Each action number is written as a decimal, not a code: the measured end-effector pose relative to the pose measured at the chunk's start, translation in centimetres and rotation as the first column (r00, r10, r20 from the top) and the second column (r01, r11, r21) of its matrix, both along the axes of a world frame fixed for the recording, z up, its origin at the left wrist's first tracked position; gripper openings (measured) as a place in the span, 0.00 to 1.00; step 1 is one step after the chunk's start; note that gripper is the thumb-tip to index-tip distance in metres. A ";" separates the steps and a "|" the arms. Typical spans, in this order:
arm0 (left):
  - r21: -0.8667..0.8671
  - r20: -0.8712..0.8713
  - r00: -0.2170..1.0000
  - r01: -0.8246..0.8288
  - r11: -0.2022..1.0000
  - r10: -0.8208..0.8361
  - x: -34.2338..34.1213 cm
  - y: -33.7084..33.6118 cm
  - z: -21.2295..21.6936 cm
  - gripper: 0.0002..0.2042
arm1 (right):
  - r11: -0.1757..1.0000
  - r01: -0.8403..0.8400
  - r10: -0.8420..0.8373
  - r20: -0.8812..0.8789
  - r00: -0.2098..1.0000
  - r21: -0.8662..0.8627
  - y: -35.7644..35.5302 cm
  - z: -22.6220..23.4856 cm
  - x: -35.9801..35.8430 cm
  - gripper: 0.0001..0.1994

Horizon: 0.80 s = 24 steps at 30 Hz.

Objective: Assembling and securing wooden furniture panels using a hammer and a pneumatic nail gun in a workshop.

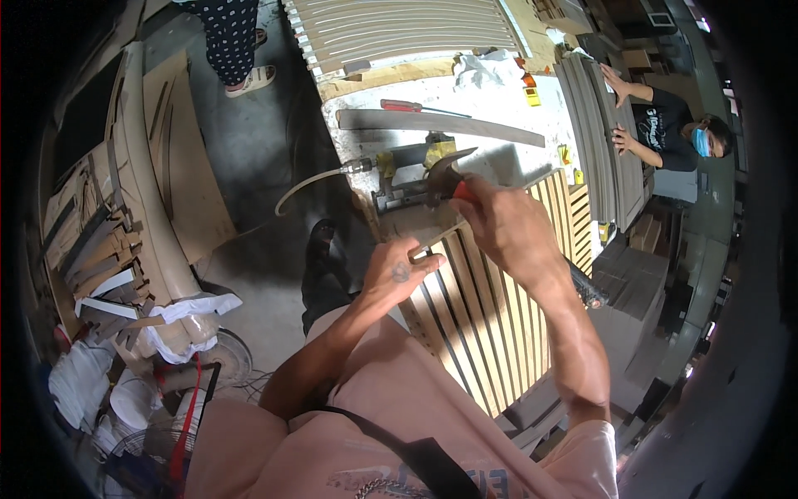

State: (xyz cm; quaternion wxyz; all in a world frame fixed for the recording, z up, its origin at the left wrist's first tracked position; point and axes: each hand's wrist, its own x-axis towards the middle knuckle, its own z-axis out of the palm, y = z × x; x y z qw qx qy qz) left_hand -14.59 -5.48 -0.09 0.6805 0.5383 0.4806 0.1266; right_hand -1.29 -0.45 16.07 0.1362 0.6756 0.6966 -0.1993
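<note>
While the right hand (507,229) wraps its fingers tight around the red grip of a hammer (449,176), the metal head sits poised just above the near end of a slatted wooden panel (490,324) — and that is where the action is, right at the panel's top edge on the counter (499,104). Left hand (399,270) is down flat on the slats, fingers spread and gripping nothing, pressing on the wood as if to keep the panel from shifting under a blow. Sensible hold: one hand steadies, one hand swings.

Just beyond the hammer head lies a pneumatic nail gun (403,179), its pale air hose (312,183) curling off the counter's left edge, parked within easy reach. Farther back, one red-handled screwdriver (411,106) rests beside one long grey strip (440,125), both laid clear of the working spot.

Count them up: one hammer, one nail gun, one screwdriver, one strip, and one slatted panel under the hands, with a second slatted panel (407,29) lying beyond the counter. On the right, another person (665,125) has both hands on a stack of grey boards (603,141). Someone's sandalled foot (253,79) shows at top left.
</note>
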 end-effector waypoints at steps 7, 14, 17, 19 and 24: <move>-0.027 0.048 0.995 -0.086 0.996 0.087 0.2 -0.5 0.0 0.17 | 0.988 0.005 0.011 0.104 0.994 -0.152 -0.7 -1.2 -0.2 0.12; 0.254 0.045 0.991 -0.130 0.959 0.123 0.3 -0.7 0.7 0.19 | 0.955 0.281 -0.251 -0.247 0.936 0.092 -5.1 -0.4 2.9 0.14; 0.558 0.041 0.996 -0.093 0.825 0.085 0.6 -1.2 1.3 0.18 | 0.644 0.721 -0.531 -0.528 0.662 0.256 -13.2 -0.4 5.9 0.13; 0.643 0.007 0.996 -0.069 0.763 0.084 1.1 -2.0 1.9 0.15 | 0.200 0.977 -0.878 -0.430 0.212 0.073 -22.0 -0.5 7.8 0.10; 0.744 -0.104 0.994 0.055 0.666 0.033 1.6 -2.5 2.8 0.15 | -0.488 0.852 -0.761 -0.570 -0.310 0.189 -46.5 -6.2 6.0 0.12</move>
